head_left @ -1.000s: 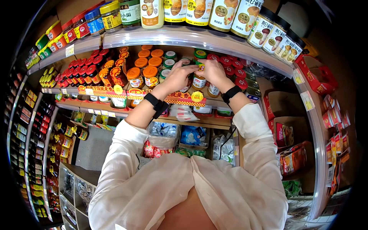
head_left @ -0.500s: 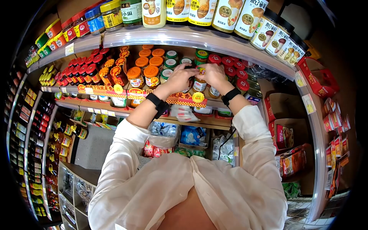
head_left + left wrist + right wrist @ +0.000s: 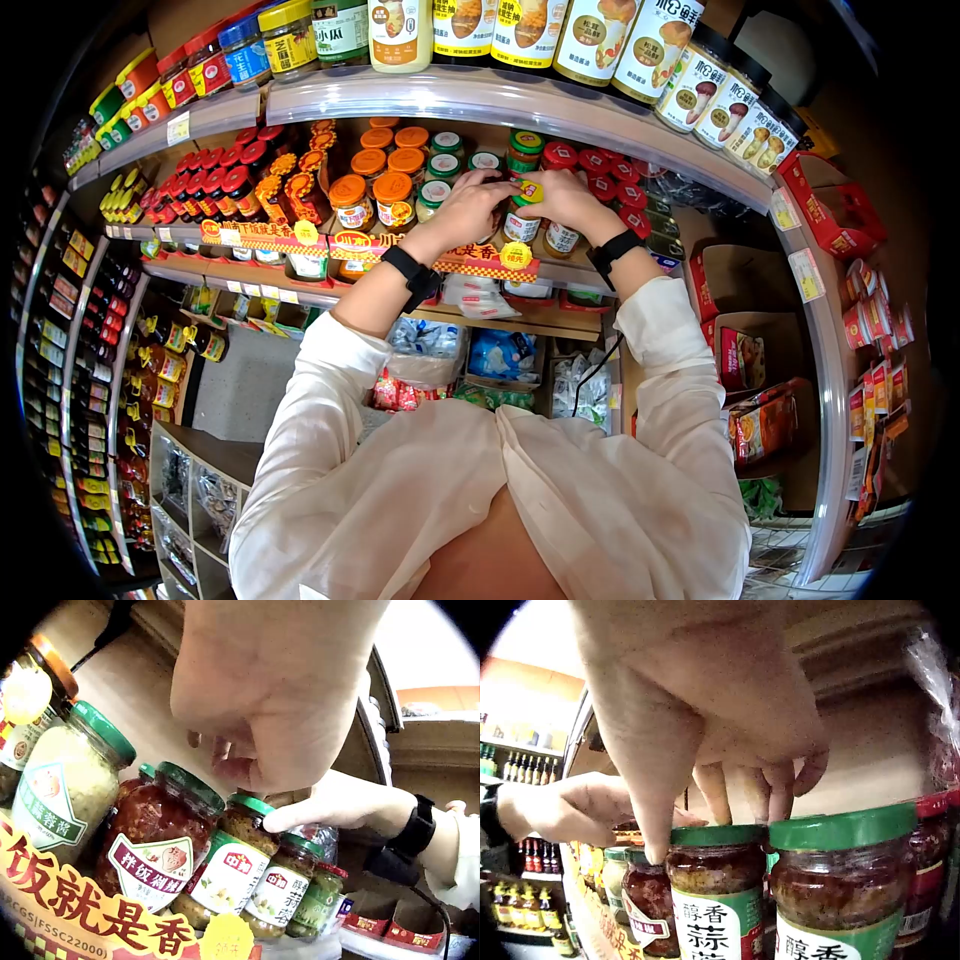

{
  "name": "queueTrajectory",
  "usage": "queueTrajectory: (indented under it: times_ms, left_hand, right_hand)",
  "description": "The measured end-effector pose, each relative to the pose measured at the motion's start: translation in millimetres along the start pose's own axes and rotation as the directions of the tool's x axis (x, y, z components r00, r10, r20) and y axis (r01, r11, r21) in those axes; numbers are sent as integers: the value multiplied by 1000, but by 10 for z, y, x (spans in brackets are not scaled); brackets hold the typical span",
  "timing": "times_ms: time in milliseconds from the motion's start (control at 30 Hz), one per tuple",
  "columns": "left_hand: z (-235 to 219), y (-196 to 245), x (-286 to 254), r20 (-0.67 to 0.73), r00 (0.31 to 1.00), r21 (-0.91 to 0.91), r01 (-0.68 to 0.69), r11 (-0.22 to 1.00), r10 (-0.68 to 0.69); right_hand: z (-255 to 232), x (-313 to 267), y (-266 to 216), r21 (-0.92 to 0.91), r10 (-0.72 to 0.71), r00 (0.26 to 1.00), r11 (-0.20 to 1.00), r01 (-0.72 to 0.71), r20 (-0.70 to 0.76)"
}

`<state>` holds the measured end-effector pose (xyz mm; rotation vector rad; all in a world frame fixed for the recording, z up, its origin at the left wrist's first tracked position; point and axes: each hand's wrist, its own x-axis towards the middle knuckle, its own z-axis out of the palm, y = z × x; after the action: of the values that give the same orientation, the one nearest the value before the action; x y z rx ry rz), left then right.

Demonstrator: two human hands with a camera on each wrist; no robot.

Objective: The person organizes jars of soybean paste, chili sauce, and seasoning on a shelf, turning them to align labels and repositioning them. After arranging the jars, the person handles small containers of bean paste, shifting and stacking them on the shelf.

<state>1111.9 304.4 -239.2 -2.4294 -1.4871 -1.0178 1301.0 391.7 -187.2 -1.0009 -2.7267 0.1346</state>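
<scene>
In the head view the right hand (image 3: 570,205) reaches over a green-lidded jar (image 3: 521,228) at the shelf's front. Its thumb lies against the near side of that jar's lid (image 3: 716,835), with fingers behind, in the right wrist view. The left hand (image 3: 467,212) is just to the left, fingers bent loosely towards the same lid; whether they touch it is hidden. Beneath the left hand (image 3: 277,697) in the left wrist view stands a dark red jar (image 3: 154,847). Another green-lidded jar (image 3: 840,885) stands right of the gripped one.
Orange-lidded jars (image 3: 395,186) stand to the left and red-lidded jars (image 3: 600,187) to the right. An upper shelf edge (image 3: 400,95) with bottles overhangs the hands. A printed strip (image 3: 470,262) runs along the front. Bins with bags (image 3: 505,352) lie below.
The hands have drawn slightly apart, showing more of the lid between them. The right hand and the jar have shifted a little towards the person.
</scene>
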Motion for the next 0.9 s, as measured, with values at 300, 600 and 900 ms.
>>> queueTrajectory:
  times_ms: [300, 600, 900]
  left_hand:
    - [5, -50, 2, -4, 1000, 13, 22, 1000, -22]
    - [-74, 75, -31, 23, 999, -62, 50, 997, -48]
    - [-257, 390, -414, -223, 966, -173, 91, 981, -129]
  right_hand:
    - [-104, 8, -75, 46, 32, 999, 998, -34, 43]
    - [-76, -2, -38, 1, 12, 999, 1000, -12, 47]
    - [-570, 362, 317, 116, -186, 899, 961, 250, -397]
